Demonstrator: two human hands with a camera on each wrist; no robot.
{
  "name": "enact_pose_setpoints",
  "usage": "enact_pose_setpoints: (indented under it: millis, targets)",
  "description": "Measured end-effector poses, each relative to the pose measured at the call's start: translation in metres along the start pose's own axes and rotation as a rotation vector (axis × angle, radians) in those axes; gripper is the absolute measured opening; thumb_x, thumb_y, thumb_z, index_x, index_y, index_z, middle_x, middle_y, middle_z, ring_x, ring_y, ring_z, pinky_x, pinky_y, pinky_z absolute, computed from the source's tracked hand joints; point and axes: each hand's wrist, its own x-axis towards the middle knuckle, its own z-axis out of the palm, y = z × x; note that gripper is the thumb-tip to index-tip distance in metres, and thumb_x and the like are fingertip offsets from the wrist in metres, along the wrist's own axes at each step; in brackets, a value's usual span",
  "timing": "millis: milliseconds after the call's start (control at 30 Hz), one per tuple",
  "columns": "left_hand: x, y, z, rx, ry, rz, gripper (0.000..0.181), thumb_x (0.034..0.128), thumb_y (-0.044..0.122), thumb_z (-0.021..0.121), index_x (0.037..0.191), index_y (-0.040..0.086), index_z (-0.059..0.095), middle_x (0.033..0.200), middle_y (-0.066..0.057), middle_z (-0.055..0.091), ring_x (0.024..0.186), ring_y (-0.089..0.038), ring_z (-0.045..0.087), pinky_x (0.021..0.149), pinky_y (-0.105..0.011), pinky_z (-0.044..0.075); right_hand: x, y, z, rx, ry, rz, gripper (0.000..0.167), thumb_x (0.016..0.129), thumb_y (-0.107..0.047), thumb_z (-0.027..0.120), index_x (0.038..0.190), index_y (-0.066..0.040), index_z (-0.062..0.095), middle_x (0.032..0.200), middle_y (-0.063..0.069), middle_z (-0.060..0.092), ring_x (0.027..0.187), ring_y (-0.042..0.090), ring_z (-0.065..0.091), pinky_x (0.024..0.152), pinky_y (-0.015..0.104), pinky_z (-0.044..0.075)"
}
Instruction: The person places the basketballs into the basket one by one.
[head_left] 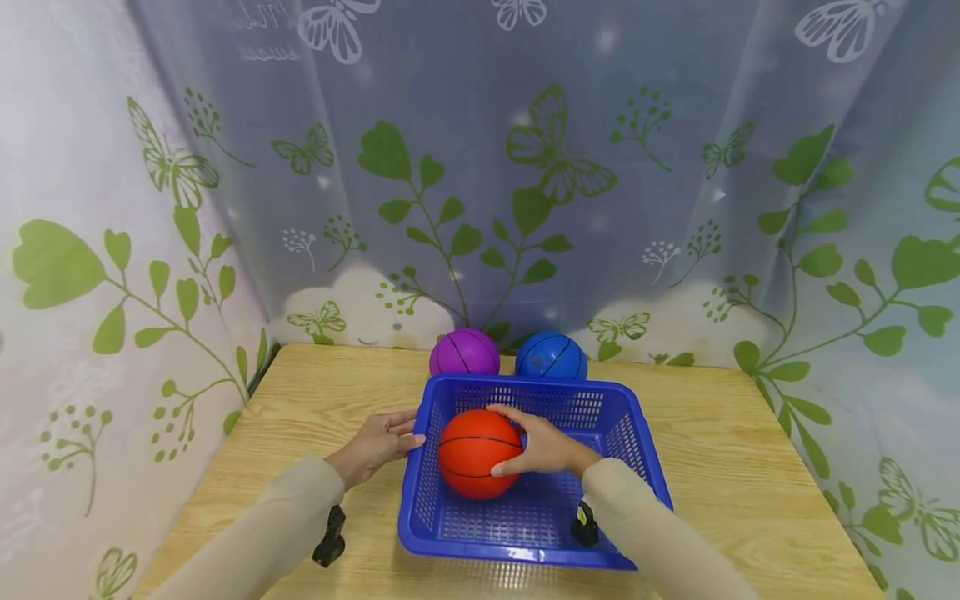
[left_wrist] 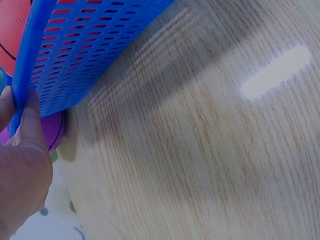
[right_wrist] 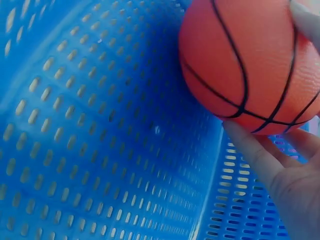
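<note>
From the head, a blue plastic basket (head_left: 517, 552), rectangular with rounded corners and latticed walls, sits on a wood-grained surface (head_left: 735, 467); the round red ball (head_left: 476, 458), lined with thin black seams, is inside it toward nine o'clock. Beyond the far rim are a smooth purple ball (head_left: 465, 352) at eleven o'clock and a glossy blue ball (head_left: 551, 357) near twelve, before a fabric backdrop (head_left: 465, 108) printed with leaves and butterflies. The left grip (head_left: 378, 442) is at the basket's nine o'clock rim; the right grip (head_left: 551, 450) spans the red ball from three o'clock, thumb and fingers well spread. From the left wrist, the left grip is nearly closed, pinching the rim between thumb and fingers at nine o'clock, while glare whitens the surface at two. From the right wrist, the ball's finely textured skin fills two o'clock, fingertips curving against its underside; whether it touches the slotted bottom is unclear.
</note>
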Motion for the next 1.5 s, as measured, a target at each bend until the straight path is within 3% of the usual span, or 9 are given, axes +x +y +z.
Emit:
enact_pose_setpoints:
  millis: [367, 600, 1033, 1300, 1500]
  targets:
    - [0.000, -0.002, -0.001, -0.014, -0.007, 0.019, 0.053, 0.0907, 0.001, 0.063, 0.141, 0.000, 0.046, 0.133, -0.023, 0.054, 0.113, -0.030, 0.062, 0.092, -0.041, 0.054, -0.002, -0.007, 0.001, 0.043, -0.031, 0.029, 0.091, 0.077, -0.030, 0.080, 0.152, -0.018, 0.029, 0.140, 0.013, 0.047, 0.122, 0.033, 0.048, 0.099, 0.053, 0.046]
    - [0.001, -0.002, 0.001, -0.006, -0.007, 0.017, 0.053, 0.0906, 0.001, 0.063, 0.141, 0.000, 0.046, 0.133, -0.023, 0.055, 0.113, -0.030, 0.062, 0.092, -0.041, 0.054, -0.001, -0.009, 0.002, 0.015, -0.035, 0.028, 0.092, 0.078, -0.032, 0.079, 0.152, -0.016, 0.027, 0.141, 0.014, 0.045, 0.122, 0.034, 0.049, 0.100, 0.053, 0.046]
    - [0.000, -0.002, 0.001, 0.000, 0.002, 0.016, 0.053, 0.0905, 0.002, 0.063, 0.141, 0.000, 0.046, 0.133, -0.023, 0.055, 0.113, -0.031, 0.062, 0.092, -0.041, 0.054, 0.000, -0.012, 0.005, 0.057, -0.030, 0.011, 0.088, 0.081, -0.029, 0.077, 0.152, -0.016, 0.027, 0.140, 0.015, 0.045, 0.119, 0.032, 0.052, 0.094, 0.049, 0.051]
    - [0.002, -0.002, -0.001, -0.016, -0.028, 0.027, 0.053, 0.0915, 0.001, 0.062, 0.141, -0.002, 0.044, 0.136, -0.025, 0.051, 0.116, -0.032, 0.059, 0.095, -0.043, 0.052, -0.003, -0.021, -0.005, 0.017, 0.008, -0.007, 0.085, 0.082, -0.031, 0.076, 0.152, -0.017, 0.029, 0.153, 0.012, 0.032, 0.135, 0.038, 0.036, 0.106, 0.055, 0.040]
    - [0.003, -0.002, 0.000, -0.005, -0.013, 0.018, 0.053, 0.0910, 0.001, 0.062, 0.141, -0.001, 0.045, 0.135, -0.025, 0.053, 0.115, -0.031, 0.060, 0.094, -0.044, 0.052, -0.008, -0.026, -0.017, 0.006, 0.041, -0.006, 0.086, 0.082, -0.035, 0.076, 0.152, -0.017, 0.029, 0.156, 0.012, 0.027, 0.139, 0.040, 0.028, 0.108, 0.058, 0.036]
